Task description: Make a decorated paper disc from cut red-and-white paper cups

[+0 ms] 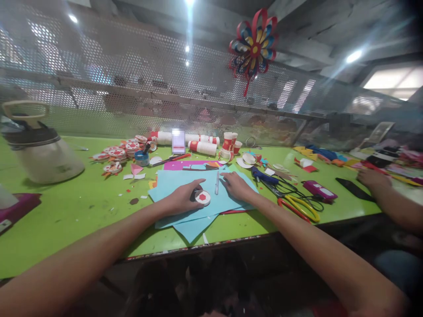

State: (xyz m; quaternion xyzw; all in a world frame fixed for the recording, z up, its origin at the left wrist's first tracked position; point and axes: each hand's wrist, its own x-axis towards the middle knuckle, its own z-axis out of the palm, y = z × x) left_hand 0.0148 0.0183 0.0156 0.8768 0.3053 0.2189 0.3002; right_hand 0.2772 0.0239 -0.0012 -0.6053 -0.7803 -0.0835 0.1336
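Observation:
My left hand (181, 198) curls around a white paper disc with a red hexagon (202, 197) at its centre, thumb against the disc's edge. My right hand (237, 186) rests on light blue paper sheets (185, 178), fingers slightly spread and holding nothing. Just left of its fingertips lies a pale, slim pen (217, 182). The blue sheets overlap, with a corner pointing toward the table's front edge. Behind them, part of a magenta sheet (168, 165) shows.
Finished red-and-white paper pieces (117, 152), a blue jar (142, 158) and stacked paper cups (203, 147) stand at the back. On the right lie scissors (299, 207), a blue glue gun (263, 176), and a purple box (320, 191). Another person's hand (373, 178) rests farther right. A large jug (42, 152) stands left.

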